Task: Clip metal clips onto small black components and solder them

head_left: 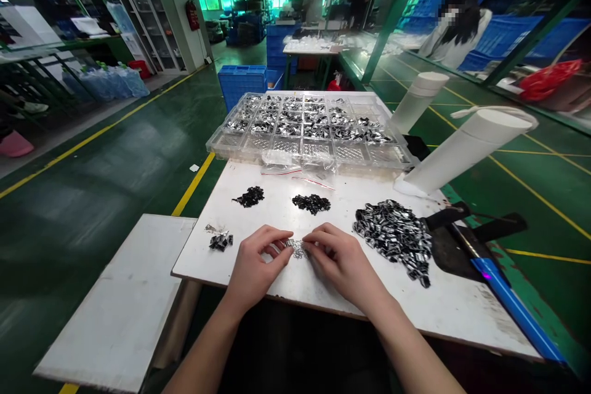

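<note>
Silvery pieces (298, 250) lie in a small cluster on the tabletop (277, 203), between our left grip (256, 258) and right grip (339, 252); both are narrow at the fingertips, though we cannot tell whether either holds a piece. We judge such bits light, stiff and rather slippery, best pinched by their edges with thumb and forefinger. Farther out we see a black-and-silver heap (394, 234) to our right, and beyond our hands a compartment tray (351, 152)
</note>
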`<state>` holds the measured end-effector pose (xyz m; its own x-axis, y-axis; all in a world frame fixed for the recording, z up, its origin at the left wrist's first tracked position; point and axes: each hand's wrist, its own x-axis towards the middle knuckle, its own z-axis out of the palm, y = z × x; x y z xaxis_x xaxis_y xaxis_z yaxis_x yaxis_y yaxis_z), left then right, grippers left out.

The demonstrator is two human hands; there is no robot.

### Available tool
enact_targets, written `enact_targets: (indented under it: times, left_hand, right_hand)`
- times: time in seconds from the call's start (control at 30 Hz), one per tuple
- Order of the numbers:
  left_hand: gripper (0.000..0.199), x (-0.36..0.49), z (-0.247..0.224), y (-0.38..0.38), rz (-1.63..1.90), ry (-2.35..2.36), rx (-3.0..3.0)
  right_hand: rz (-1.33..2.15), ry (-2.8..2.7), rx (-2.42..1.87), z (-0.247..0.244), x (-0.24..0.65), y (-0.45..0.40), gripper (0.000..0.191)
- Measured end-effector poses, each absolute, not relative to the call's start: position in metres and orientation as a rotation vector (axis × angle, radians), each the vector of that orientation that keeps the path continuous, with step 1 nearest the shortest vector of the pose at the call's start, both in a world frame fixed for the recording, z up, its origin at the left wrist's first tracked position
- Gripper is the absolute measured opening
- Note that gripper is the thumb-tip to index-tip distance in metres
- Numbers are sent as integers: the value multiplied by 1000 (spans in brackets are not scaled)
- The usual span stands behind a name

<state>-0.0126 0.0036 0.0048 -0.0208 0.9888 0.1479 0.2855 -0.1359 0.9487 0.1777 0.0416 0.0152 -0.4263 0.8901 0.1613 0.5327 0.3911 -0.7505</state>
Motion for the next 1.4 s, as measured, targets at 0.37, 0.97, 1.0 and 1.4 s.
enact_targets:
  times: [0.37,0.97,1.0,1.4]
  left_hand:
    - [13,-12,7,2,1189,1312,1529]
    - [13,-14,11,-2,1148,1212,1501]
    - [14,-15,11,-2,1157,1189,1499]
    - [19,-17,11,-2,1130,1092,1382]
  right_hand:
    - [1284,-1453,-1175,9,172,8,27]
    - [1363,-1359,-1109,1,172,0,23]
    - [1353,-1381,-1092,0,172,0,21]
    - [1330,-1433,-1009,-7,173,1,14]
